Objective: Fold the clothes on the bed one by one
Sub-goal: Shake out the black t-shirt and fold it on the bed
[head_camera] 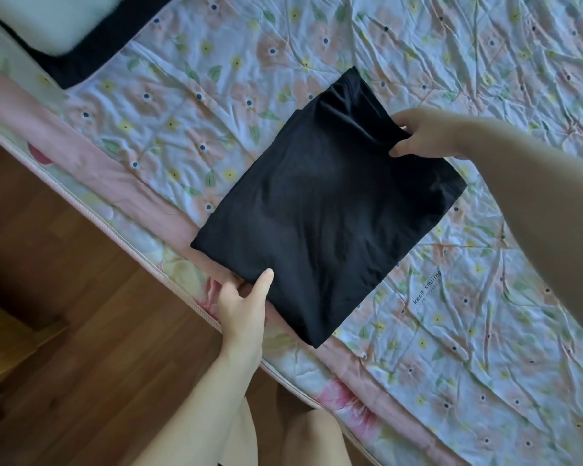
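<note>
Black fabric is caught in each grip: the left hand (241, 304) pinches the near edge of the folded black garment (327, 210), thumb on top and fingers tucked beneath, while the right hand (424, 132) holds the far edge the same way, thumb curled over the cloth. Between them the garment forms a compact rectangle, apparently folded several times. It sits on the floral quilt (485, 297) close to the bed's edge, its near corner over the pink border (122, 176).

Judging from these holds, the piece seems finished and ready to be lifted or shifted aside. The risk lies in the layers: the fabric looks thin and slippery, and with support only at two opposite edges, the middle could sag and the inner folds slide open. So near the edge, a loosened piece might also slip off toward the wooden floor (81, 331).
</note>
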